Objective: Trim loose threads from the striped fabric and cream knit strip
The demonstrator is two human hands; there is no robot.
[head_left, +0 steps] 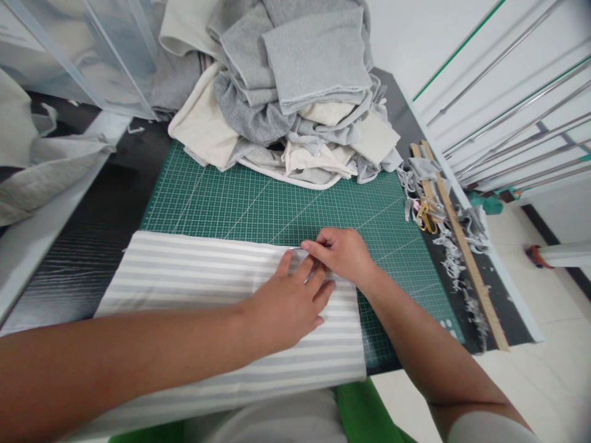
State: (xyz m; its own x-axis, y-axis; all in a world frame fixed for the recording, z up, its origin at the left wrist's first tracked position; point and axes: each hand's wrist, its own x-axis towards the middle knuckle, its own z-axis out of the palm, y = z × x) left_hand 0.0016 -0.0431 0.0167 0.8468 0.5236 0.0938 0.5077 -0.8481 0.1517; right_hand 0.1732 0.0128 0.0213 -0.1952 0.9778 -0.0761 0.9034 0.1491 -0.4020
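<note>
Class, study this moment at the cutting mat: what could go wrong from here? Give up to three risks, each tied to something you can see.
1. The right hand pinches the striped fabric at its top edge beside the flat left hand; the fold could shift.
2. The fabric hangs over the table's near edge and might slide.
3. The heaped fabric pile could topple onto the green mat.

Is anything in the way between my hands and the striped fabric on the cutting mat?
Nothing visible. The left hand lies flat on the striped fabric, and the right hand pinches its far edge beside it. The pile of grey and cream cloth sits farther back on the green cutting mat, apart from both hands.
</note>
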